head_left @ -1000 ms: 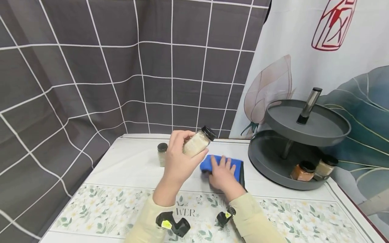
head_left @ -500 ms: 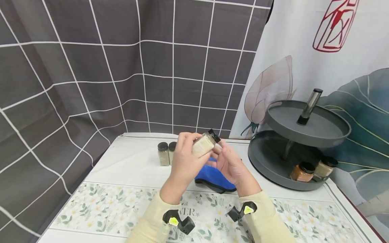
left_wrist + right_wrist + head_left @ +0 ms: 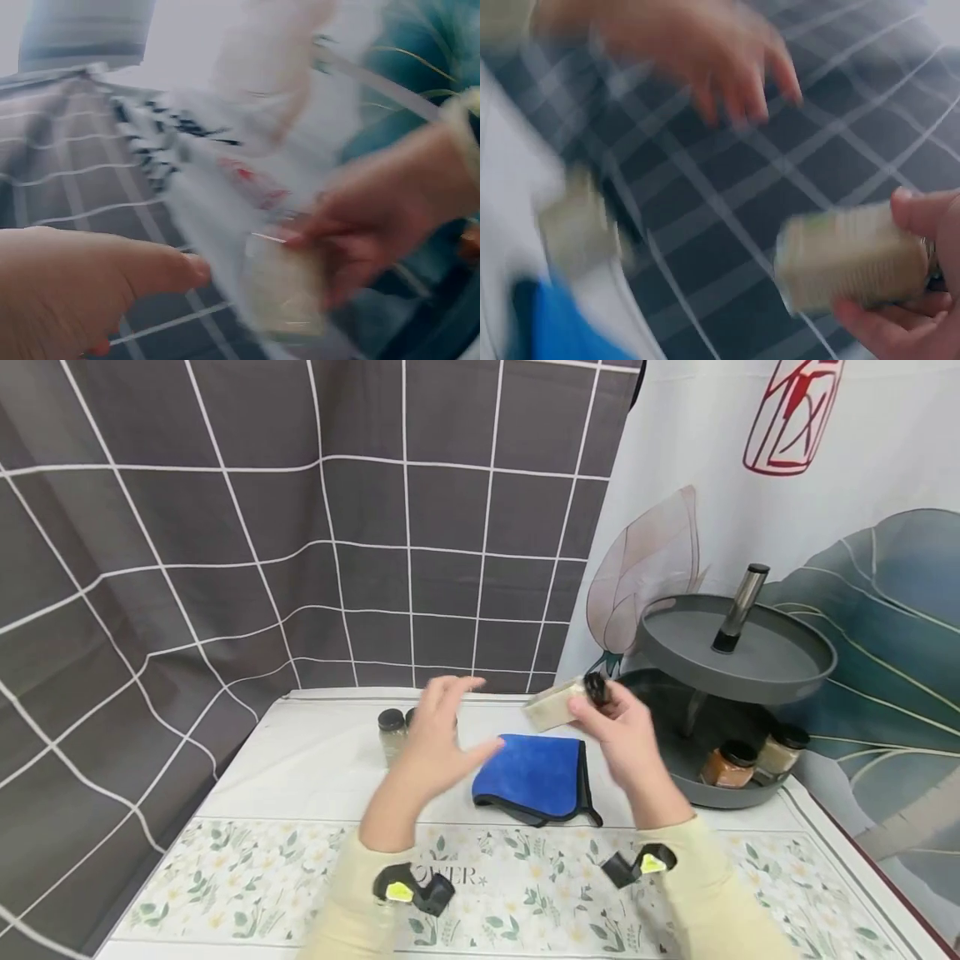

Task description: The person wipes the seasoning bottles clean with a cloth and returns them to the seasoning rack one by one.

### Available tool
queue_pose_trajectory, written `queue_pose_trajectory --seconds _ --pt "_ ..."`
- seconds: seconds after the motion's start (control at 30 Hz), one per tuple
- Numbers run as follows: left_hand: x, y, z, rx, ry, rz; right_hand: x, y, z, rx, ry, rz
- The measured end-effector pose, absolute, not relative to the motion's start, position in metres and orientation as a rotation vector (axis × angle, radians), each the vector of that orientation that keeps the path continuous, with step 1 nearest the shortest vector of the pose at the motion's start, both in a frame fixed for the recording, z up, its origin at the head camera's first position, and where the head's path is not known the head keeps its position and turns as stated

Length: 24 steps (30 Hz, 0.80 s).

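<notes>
My right hand (image 3: 626, 739) grips a spice jar (image 3: 555, 704) near its black lid, tilted above the table with the lid toward the right. Pale contents fill the jar (image 3: 855, 259), seen close and blurred in the right wrist view. My left hand (image 3: 431, 752) holds nothing; its fingers and thumb are spread apart. Behind it stand two more spice jars (image 3: 392, 735) with black lids, one of them mostly hidden by the hand. Between the hands, a folded blue cloth (image 3: 532, 777) with black edging lies on the table.
At the right stands a two-tier grey turntable rack (image 3: 738, 647). On its lower tier sit an orange-filled jar (image 3: 727, 766) and a pale-filled jar (image 3: 780, 752). A dark grid-patterned curtain (image 3: 450, 577) hangs behind the white table (image 3: 315, 752).
My right hand left the blue cloth and took the spice jar from my left hand, carrying it rightward. The left hand let go and moved slightly left. The view shifted a little.
</notes>
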<state>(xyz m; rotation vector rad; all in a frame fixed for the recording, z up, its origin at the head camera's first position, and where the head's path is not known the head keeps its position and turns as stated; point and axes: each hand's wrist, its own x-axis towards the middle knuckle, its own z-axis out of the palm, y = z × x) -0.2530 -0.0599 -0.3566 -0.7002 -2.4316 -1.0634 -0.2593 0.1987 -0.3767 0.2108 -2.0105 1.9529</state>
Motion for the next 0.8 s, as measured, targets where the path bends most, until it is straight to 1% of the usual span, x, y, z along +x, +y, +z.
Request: queue_pose_trajectory --seconds 0.13,0.27,0.5,0.63,0.8 --pt "-0.258 -0.1 -0.35 -0.527 -2.284 -1.194 -0.271 0.242 -0.387 -0.019 -2.381 1.24" --pt "-0.267 -0.133 -0.357 -0.415 -2.173 -1.252 -0.274 0.275 -0.41 -0.067 -2.491 0.917" --pt "-0.286 -0.178 -0.387 -0.305 -2.217 -1.274 -0.272 0.311 -0.432 -0.112 -2.579 0.816" --pt "-0.296 -0.197 -0.408 -0.198 -2.298 -1.271 -0.274 0.32 -0.437 -0.129 -2.639 0.845" --pt "-0.299 -0.216 -0.426 -0.092 -2.366 -1.282 -0.278 0.327 -0.438 -0.129 -2.717 0.894"
